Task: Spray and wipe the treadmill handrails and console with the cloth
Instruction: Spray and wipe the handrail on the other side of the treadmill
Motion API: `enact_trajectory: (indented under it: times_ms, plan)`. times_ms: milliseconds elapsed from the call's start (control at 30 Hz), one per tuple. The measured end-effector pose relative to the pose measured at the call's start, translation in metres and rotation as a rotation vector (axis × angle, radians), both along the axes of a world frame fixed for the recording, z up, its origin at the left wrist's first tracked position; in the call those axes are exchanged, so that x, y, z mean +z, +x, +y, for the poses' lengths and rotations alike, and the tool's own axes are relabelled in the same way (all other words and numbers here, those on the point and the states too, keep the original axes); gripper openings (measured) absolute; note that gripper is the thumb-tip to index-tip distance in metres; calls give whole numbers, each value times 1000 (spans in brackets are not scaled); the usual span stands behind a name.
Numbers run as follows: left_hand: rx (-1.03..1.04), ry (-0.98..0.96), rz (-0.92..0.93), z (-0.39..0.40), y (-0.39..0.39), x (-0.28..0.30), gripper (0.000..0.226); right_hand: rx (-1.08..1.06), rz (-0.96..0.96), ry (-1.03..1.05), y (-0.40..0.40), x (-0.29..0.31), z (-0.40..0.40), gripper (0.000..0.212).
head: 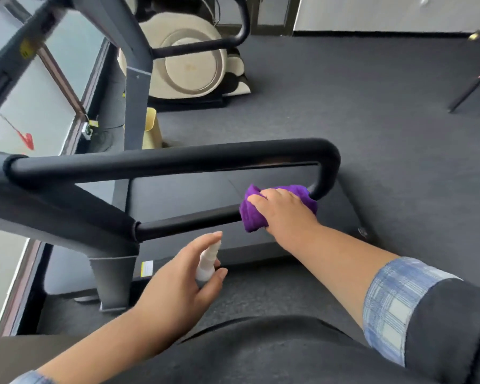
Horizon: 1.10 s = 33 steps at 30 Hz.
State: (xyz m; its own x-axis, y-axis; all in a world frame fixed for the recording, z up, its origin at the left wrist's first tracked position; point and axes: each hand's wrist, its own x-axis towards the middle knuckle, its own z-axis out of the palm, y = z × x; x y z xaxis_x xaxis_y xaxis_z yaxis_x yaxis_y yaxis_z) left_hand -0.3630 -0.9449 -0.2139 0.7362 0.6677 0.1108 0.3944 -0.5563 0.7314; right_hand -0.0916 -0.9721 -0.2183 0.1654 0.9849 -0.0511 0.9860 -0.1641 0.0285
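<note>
While the right hand (283, 210) clutches the purple cloth (254, 214) around the handrail (183, 221), left fingers (209, 245) grasp the spray bottle (207, 263)

**Premises: indoor exercise room**

A black tubular treadmill handrail (178, 159) loops across the near foreground, above the dark treadmill deck (194, 195). Grey carpet flooring (372, 120) runs wall to wall. At the far side stands a cream and black massage chair (194, 65). Large frosted window panes with brown frames (39, 87) line the left. A black-legged chair (471, 90) sits far right.
</note>
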Motion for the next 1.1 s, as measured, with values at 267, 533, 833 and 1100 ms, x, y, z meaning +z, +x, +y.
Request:
enact_trajectory:
  times_ms: [267, 533, 833, 1100]
  plan:
    - [-127, 43, 40, -22, 82, 12, 68, 26, 155, 68, 29, 6, -68, 76]
    - [-75, 8, 83, -96, 202, 22, 55, -429, 782, 299, 122, 8, -161, 66]
    - [164, -317, -179, -148, 392, 48, 60, -587, 1194, 505, 273, 58, -207, 52]
    - [263, -742, -277, -125, 475, 59, 68, -582, 1549, 507, 323, 64, -177, 60]
